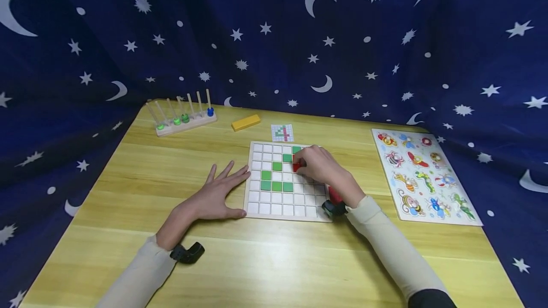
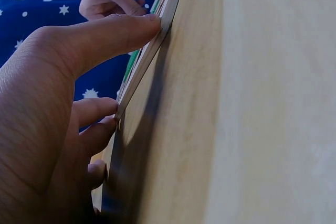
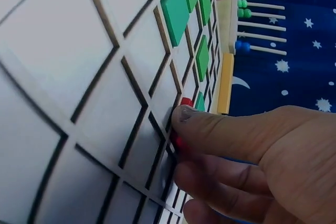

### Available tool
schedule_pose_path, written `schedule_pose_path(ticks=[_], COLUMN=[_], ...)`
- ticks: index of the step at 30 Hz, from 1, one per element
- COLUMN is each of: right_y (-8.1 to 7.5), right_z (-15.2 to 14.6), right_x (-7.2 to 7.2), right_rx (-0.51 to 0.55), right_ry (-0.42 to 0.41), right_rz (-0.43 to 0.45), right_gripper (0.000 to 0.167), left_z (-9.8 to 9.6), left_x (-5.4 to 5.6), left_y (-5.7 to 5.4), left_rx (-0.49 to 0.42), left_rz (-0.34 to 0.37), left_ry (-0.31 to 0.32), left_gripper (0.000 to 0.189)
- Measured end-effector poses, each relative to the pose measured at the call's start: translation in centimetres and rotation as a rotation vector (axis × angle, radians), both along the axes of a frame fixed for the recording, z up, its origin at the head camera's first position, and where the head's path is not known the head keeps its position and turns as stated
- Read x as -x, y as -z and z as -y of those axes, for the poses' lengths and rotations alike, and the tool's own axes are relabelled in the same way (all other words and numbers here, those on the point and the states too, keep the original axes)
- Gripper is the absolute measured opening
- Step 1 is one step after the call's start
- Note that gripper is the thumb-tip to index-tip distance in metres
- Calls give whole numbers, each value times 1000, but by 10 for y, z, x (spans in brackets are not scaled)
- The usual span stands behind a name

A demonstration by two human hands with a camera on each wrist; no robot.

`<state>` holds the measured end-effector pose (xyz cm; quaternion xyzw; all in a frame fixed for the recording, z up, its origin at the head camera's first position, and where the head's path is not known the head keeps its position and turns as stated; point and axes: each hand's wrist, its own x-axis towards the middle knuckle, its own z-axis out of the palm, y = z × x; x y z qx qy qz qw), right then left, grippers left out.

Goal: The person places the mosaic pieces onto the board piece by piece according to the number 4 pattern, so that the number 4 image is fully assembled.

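Note:
A white grid board (image 1: pixel 259 209) with a wooden frame lies on the table, several green tiles (image 1: pixel 277 186) set in its squares. My right hand (image 1: pixel 318 164) is over the upper right of the board, thumb and fingers pinching a red tile (image 3: pixel 186 101) close against the grid; the fingers hide most of it. In the head view red (image 1: pixel 296 168) shows right under those fingertips. My left hand (image 1: pixel 214 197) lies spread beside the board, thumb and fingertips touching its left edge. Under the right wrist, more red (image 1: pixel 334 196) shows, partly covered.
Behind the board are a small pattern card (image 1: pixel 282 133) with a green and red 4 and a yellow block (image 1: pixel 246 122). A peg stand (image 1: pixel 186 125) with green and blue beads is at back left. An insect puzzle board (image 1: pixel 424 175) lies to the right.

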<state>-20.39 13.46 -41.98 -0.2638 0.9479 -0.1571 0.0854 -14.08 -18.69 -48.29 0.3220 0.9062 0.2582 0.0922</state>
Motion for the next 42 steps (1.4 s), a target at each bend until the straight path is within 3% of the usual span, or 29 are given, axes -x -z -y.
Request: schedule_pose_path(ticks=[6,11,13,15,19,29,37,42], right_y=[-2,0,1,1,-4,-9,-1,6], right_z=[8,13,14,14,6,-40,-86,-104], right_x=[5,5,5,5,1,-25,-48,-52], right_rx=[-36,-99,-106,-102,-75,5,8,15], right_ry=[40,59,65,68,73,122,192,213], right_rz=[49,58,59,62,88,7,-55,-58], right_gripper=[13,40,44,40,13,23,19,18], left_z=[0,-1,-1,-1,-2,-4,-3,-1], left_x=[-1,-3,-3,-3,-3,0,3,3], left_y=[3,9,11,12,12,8,7,5], left_rx=[-7,-9,-8,-7,-7,-5,3,6], left_rz=[1,4,3,-4,-10,-1,-9,-9], left_ry=[-9,4,5,4,6,11,9,-1], left_gripper=[103,104,104,104,103,102,102,103])
